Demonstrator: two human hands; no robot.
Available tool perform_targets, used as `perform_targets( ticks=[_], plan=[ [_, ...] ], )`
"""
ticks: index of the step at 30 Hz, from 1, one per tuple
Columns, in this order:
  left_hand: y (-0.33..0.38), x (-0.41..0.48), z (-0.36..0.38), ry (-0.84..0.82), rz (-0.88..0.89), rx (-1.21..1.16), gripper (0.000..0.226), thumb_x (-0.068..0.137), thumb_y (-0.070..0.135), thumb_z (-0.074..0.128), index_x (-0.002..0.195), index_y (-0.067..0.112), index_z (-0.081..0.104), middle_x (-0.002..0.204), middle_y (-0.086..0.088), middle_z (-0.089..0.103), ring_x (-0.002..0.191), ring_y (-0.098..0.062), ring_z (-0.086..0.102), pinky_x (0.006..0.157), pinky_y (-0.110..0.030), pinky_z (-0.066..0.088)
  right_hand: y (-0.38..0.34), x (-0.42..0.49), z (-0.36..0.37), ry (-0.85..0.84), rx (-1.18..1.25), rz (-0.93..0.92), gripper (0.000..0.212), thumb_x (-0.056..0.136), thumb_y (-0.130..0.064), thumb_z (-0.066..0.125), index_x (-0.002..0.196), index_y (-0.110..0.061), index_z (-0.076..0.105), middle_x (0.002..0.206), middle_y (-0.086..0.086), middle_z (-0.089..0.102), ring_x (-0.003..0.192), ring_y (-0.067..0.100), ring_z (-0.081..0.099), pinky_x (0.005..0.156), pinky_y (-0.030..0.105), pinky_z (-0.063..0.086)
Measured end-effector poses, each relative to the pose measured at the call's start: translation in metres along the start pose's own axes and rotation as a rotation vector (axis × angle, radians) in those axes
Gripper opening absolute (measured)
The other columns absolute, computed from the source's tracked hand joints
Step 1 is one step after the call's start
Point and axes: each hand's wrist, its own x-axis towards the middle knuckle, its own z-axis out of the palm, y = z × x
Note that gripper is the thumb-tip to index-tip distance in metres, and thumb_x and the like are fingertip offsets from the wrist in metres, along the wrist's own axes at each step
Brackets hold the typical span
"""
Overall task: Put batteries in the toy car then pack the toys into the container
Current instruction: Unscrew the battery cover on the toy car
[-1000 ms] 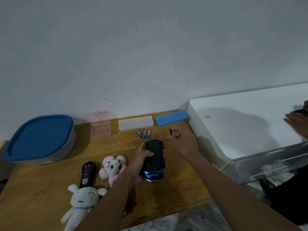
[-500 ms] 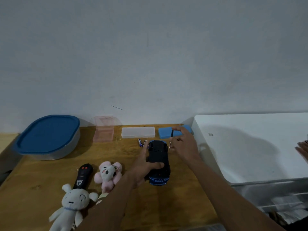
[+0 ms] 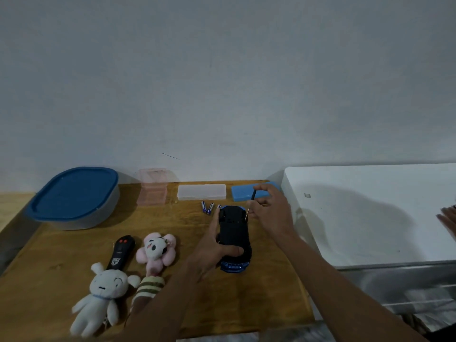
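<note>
Toy car (image 3: 234, 230) lies belly-up on the wooden table (image 3: 61, 243), gripped by the left hand (image 3: 212, 249).
Thumb curled across its near end; beyond, the right hand (image 3: 271, 212) pinches a thin screwdriver (image 3: 252, 196), tip at the car's far right edge. Batteries (image 3: 208, 207) lie just behind; the blue-lidded container (image 3: 74, 196) sits far left.

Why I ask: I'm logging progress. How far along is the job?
Early. Done: the toy car lies underside up. In hand: the left hand grips it while the right hand pinches a screwdriver at its far end. Left: the batteries lie on the table, the container is lidded, the plush toys sit outside it.
</note>
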Motion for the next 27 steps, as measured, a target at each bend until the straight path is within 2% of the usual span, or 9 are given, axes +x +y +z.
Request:
perform_targets(
  ticks=[3, 7, 10, 13, 17, 27],
  plan=[
    [0.001, -0.002, -0.005, -0.006, 0.018, 0.015, 0.127, 0.063, -0.009, 0.082, 0.15, 0.053, 0.012, 0.13, -0.005, 0.062, 0.115, -0.028, 0.063, 0.1, -0.054, 0.048, -0.002, -0.003, 0.003, 0.027, 0.013, -0.027, 0.03, 0.087, -0.015, 0.068, 0.113, -0.025, 0.057, 0.078, -0.001, 0.071, 0.069, 0.012, 0.071, 0.072, 0.036, 0.061],
    [0.005, -0.003, -0.006, -0.021, 0.045, 0.023, 0.126, 0.066, -0.01, 0.08, 0.15, 0.052, 0.01, 0.134, -0.004, 0.06, 0.118, -0.027, 0.06, 0.1, -0.048, 0.049, -0.001, -0.004, 0.009, 0.048, -0.011, -0.06, 0.031, 0.088, -0.017, 0.067, 0.113, -0.029, 0.055, 0.079, -0.003, 0.071, 0.075, 0.011, 0.07, 0.075, 0.04, 0.06],
    [0.009, -0.004, -0.007, -0.04, 0.086, 0.04, 0.123, 0.063, -0.005, 0.081, 0.149, 0.053, 0.015, 0.132, -0.005, 0.061, 0.118, -0.029, 0.06, 0.1, -0.048, 0.05, -0.003, -0.005, 0.013, 0.049, -0.016, -0.082, 0.028, 0.088, -0.018, 0.067, 0.11, -0.029, 0.054, 0.078, -0.004, 0.071, 0.075, 0.011, 0.07, 0.074, 0.041, 0.06],
    [0.014, -0.006, -0.006, -0.047, 0.105, 0.041, 0.119, 0.064, -0.004, 0.08, 0.147, 0.055, 0.02, 0.132, -0.005, 0.061, 0.118, -0.03, 0.06, 0.101, -0.051, 0.048, -0.01, -0.005, 0.015, 0.047, -0.005, -0.106, 0.024, 0.088, -0.016, 0.066, 0.105, -0.027, 0.054, 0.079, -0.002, 0.071, 0.075, 0.012, 0.069, 0.073, 0.04, 0.06],
    [0.019, -0.006, -0.01, -0.057, 0.098, 0.021, 0.122, 0.067, -0.008, 0.079, 0.15, 0.052, 0.012, 0.135, -0.005, 0.058, 0.119, -0.029, 0.059, 0.101, -0.049, 0.049, -0.02, -0.005, 0.017, 0.041, 0.005, -0.139, 0.02, 0.089, -0.012, 0.065, 0.1, -0.022, 0.053, 0.079, 0.001, 0.071, 0.074, 0.014, 0.069, 0.071, 0.037, 0.061],
    [0.022, -0.004, -0.016, -0.078, 0.092, 0.014, 0.123, 0.064, -0.007, 0.08, 0.147, 0.056, 0.015, 0.14, -0.01, 0.053, 0.121, -0.033, 0.058, 0.102, -0.054, 0.047, -0.026, -0.006, 0.018, 0.038, 0.003, -0.157, 0.019, 0.089, -0.01, 0.064, 0.102, -0.018, 0.054, 0.077, 0.004, 0.07, 0.073, 0.017, 0.069, 0.069, 0.038, 0.061]
  ],
)
